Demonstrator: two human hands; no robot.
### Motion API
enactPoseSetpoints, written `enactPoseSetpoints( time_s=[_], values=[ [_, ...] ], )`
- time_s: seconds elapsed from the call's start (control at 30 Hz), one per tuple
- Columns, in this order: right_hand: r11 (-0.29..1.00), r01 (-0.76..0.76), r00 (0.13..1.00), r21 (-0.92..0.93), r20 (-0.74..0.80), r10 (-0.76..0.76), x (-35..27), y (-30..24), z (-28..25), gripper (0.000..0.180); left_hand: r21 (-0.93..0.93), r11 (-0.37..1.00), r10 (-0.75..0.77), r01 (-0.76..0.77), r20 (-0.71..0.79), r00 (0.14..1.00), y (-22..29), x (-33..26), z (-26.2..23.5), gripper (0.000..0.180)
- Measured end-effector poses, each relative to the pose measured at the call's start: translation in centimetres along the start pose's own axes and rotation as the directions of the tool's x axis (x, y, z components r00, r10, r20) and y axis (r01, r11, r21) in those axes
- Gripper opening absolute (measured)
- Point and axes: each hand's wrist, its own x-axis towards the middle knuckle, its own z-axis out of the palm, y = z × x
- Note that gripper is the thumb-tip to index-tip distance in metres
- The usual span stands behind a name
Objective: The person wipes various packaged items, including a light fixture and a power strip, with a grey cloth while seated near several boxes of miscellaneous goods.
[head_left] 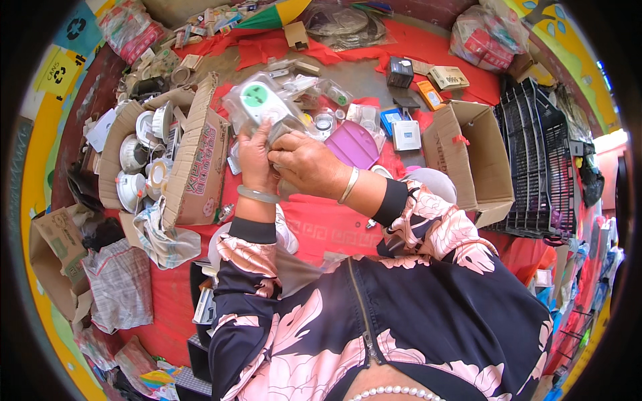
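My left hand [257,157] is closed round the near end of a white power strip [269,105] with a green socket face, its thumb lying on top. Clear plastic packaging surrounds the strip. Close beside it, my right hand [309,162] is closed, its fingers bunched at the near end of the packaging. The right fingertips are partly hidden, but they seem to pinch the plastic. Both hands are raised over a heap of small packaged goods, near a purple plastic tray [353,144].
At left an open cardboard box [204,157] holds several white round light fittings [132,154]. To the right stand another open cardboard box [463,160] and black plastic crates [538,160]. A white square box [406,136] lies beyond my right hand. Red cloth [328,224] covers much of the floor.
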Motion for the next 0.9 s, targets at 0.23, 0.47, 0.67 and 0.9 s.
enactPoseSetpoints(
  time_s=[0.23, 0.47, 0.67, 0.9],
  values=[
    [0.958, 0.055, 0.998, -0.283, -0.014, -0.062, 0.0, 1.3, -0.8, 0.017, -0.086, 0.996, 0.010, -0.001, 0.102, 0.995, -0.3, -0.3, 0.1, 0.027],
    [0.632, -0.285, 0.949, -0.721, -0.118, 0.293, -0.3, 5.6, -4.5, 0.018, -0.128, 0.992, 0.020, -0.009, 0.079, 0.997, 1.6, -0.7, 1.1, 0.030],
    [0.926, -0.255, 0.835, -0.280, -0.546, 0.065, 2.2, 5.0, -7.1, 0.022, -0.126, 0.992, 0.032, -0.026, 0.046, 0.998, 1.9, 0.0, 0.1, 0.031],
    [0.927, -0.125, 0.988, -0.354, 0.038, 0.148, -1.4, 0.0, 2.7, 0.034, -0.061, 0.987, 0.143, -0.146, -0.056, 0.988, -0.4, 0.5, -0.6, 0.030]
  ],
)
